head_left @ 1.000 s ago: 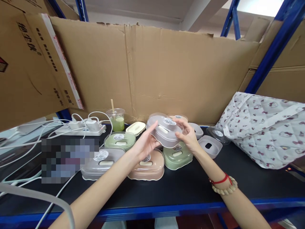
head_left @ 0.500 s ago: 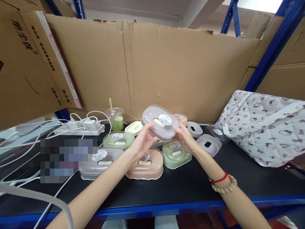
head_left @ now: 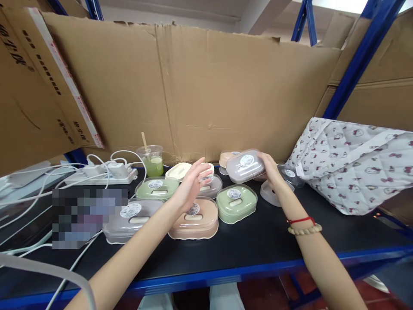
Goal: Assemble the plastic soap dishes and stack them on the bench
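Note:
My right hand point(head_left: 271, 170) grips the right end of a grey lidded box point(head_left: 240, 170) with a clear cover and a round sticker. The box is tilted and raised toward the back of the shelf. Empty, with fingers apart, my left hand point(head_left: 192, 183) hovers over the other boxes. Below it sits a peach lidded box point(head_left: 193, 224), with a green lidded box point(head_left: 237, 204) to its right. Another grey box point(head_left: 118, 224) and a second green box point(head_left: 155, 189) stand to the left. A peach box point(head_left: 226, 159) is partly hidden behind the held one.
A plastic cup of green drink point(head_left: 153, 165) stands at the back beside a white power strip point(head_left: 100, 176) with cables. On the right are a patterned bag point(head_left: 358, 168), a clear lid point(head_left: 290, 174) and a grey tray point(head_left: 271, 196). A cardboard wall point(head_left: 209, 94) closes the back.
The grey lidded box has moved right and tilted, now in my right hand alone. My left hand has let go of it and opened. The view has shifted slightly.

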### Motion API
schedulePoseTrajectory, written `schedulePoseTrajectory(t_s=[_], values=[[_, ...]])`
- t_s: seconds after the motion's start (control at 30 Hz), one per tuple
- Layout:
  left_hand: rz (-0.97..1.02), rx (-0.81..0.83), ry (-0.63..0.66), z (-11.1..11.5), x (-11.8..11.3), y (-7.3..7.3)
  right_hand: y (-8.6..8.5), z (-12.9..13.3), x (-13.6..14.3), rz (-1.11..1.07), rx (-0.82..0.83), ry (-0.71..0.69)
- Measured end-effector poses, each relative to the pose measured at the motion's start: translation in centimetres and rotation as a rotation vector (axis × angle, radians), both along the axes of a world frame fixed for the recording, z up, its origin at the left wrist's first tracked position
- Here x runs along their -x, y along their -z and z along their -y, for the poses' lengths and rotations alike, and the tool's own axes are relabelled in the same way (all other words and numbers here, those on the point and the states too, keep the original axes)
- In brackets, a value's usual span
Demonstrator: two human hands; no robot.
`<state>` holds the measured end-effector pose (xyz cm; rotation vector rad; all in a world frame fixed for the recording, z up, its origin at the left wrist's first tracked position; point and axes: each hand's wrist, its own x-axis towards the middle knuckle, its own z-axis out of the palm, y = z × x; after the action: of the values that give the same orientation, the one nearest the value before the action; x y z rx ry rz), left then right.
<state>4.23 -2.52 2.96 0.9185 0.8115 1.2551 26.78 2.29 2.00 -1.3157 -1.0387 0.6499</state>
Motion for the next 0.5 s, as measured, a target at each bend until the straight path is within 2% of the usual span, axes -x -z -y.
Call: schedulePoseTrajectory(t_s=[0.1, 0.33, 0.5], values=[[-0.055, -0.044, -0.032, 0.0, 0.0, 0.0, 0.7, -0.4, -0.5, 0.106, 0.177, 0.031], [-0.168, -0.161, 0.001, -0.1, 0.1, 0.5, 1.7, -0.6, -0.4, 0.338, 0.224, 0.023], [-0.165, -0.152, 0.031, -0.1, 0.0, 0.5, 1.7, -0.1, 0.1, 0.758, 0.395, 0.095]])
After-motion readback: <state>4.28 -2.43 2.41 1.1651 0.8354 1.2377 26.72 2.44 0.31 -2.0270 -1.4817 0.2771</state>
